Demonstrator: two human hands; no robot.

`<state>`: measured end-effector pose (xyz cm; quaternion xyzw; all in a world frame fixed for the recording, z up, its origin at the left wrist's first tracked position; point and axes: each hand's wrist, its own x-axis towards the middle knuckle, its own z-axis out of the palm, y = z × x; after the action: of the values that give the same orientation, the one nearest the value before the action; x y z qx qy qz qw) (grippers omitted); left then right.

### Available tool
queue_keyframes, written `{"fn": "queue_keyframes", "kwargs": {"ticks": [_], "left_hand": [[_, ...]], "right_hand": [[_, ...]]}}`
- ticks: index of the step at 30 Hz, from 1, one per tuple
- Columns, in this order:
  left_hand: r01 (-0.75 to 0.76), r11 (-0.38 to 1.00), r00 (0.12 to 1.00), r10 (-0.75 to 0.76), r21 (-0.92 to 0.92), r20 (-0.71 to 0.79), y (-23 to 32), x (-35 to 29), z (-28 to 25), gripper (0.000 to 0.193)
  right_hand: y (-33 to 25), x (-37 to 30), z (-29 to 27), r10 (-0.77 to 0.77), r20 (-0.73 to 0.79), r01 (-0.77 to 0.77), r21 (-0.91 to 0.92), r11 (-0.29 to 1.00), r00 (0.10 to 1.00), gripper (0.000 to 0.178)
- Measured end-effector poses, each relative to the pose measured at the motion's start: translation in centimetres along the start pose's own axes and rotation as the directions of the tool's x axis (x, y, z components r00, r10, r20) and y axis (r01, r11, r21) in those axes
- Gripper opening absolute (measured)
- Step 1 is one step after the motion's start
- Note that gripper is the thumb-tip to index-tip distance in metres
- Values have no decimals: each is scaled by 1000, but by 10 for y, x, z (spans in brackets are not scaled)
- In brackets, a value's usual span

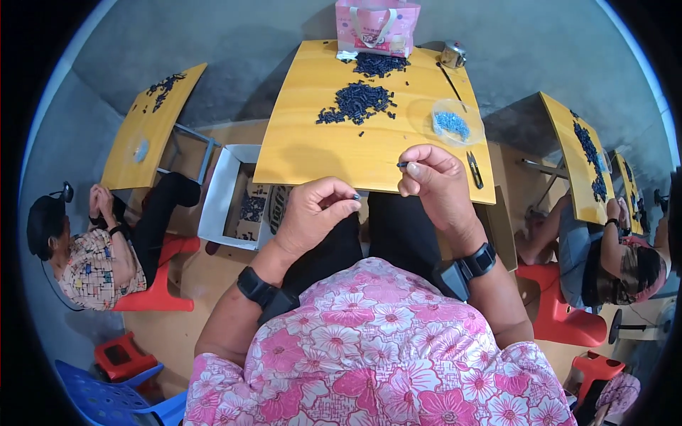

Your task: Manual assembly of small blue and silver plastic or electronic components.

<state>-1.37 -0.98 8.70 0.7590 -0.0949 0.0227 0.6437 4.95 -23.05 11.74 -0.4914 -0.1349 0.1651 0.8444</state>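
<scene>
Over the near edge of the yellow table [320, 163], my left hand [316, 216] pinches a small dark piece [356, 197] between thumb and forefinger. My right hand [439, 183], raised a little higher and apart from the left, pinches another small dark piece [403, 165] at its fingertips. Both pieces are too small to name more exactly. Beyond my hands lies a loose pile of short black tube-like parts [357, 101]. A clear plastic bowl [478, 133] with small blue pieces [451, 124] stands to the right, and black-handled thread snips [474, 170] lie near the table's right edge.
At the back are a second black pile [382, 65], a pink bag [376, 27], a metal canister [453, 55] and a thin dark rod [452, 85]. A white box [215, 195] stands on the floor at left. Co-workers sit at tables on both sides.
</scene>
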Motion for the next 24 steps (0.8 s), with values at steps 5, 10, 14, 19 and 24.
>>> {"fn": "queue_keyframes", "kwargs": {"ticks": [5,10,14,19,24], "left_hand": [[-4,1000,994,3,11,109,33,10,8,5],[-60,995,993,67,-74,97,42,15,19,7],[-68,997,995,69,-27,66,37,21,23,6],[-55,991,995,64,-121,74,37,15,28,6],[-53,992,996,61,-117,71,37,12,24,6]], "right_hand": [[-5,-9,6,1,31,-2,3,1000,1000,12],[-6,-16,8,1,42,-2,19,1000,999,12],[-4,-13,8,9,63,-9,1,1000,998,11],[3,-17,8,0,35,2,-54,999,999,11],[6,-15,11,-13,24,15,-91,996,1000,11]]}}
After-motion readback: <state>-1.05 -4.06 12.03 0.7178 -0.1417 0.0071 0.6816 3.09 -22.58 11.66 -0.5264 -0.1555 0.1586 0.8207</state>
